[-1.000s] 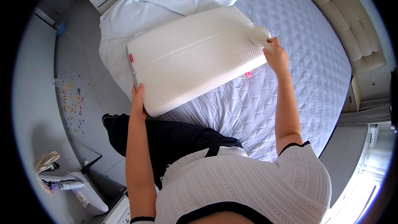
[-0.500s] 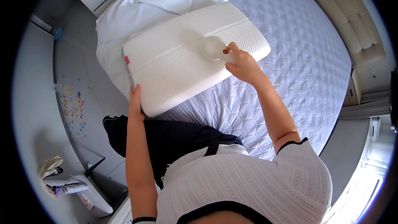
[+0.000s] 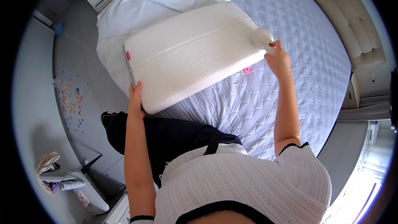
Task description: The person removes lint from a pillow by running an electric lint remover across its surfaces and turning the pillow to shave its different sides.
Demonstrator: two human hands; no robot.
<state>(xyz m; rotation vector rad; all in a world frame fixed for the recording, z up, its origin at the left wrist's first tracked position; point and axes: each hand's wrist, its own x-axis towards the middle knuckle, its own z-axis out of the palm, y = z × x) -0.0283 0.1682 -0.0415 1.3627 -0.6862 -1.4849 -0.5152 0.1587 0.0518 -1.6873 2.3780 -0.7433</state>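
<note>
A white foam pillow (image 3: 186,54) with a grey side band and a small red tag lies on the bed. My left hand (image 3: 136,99) holds its near left corner, fingers along the side edge. My right hand (image 3: 278,59) is closed around the handle of a white handheld device with a round head (image 3: 262,37), like a lint remover; its exact kind is unclear. The head is over the pillow's right end, slightly blurred, and its underside is hidden. A thin white cord (image 3: 234,82) and a small pink object (image 3: 246,70) lie beside the pillow's near edge.
The pillow rests on a grey quilted mattress (image 3: 306,66), with a rumpled white sheet (image 3: 153,10) behind it. A padded headboard (image 3: 348,20) stands at right. Small colourful pieces (image 3: 71,103) are scattered on the floor at left, near a white bin-like container (image 3: 92,195).
My right hand has swept the device rightward across the pillow, from near its middle to its right end. The pink object has come into view. My left hand stays at the corner.
</note>
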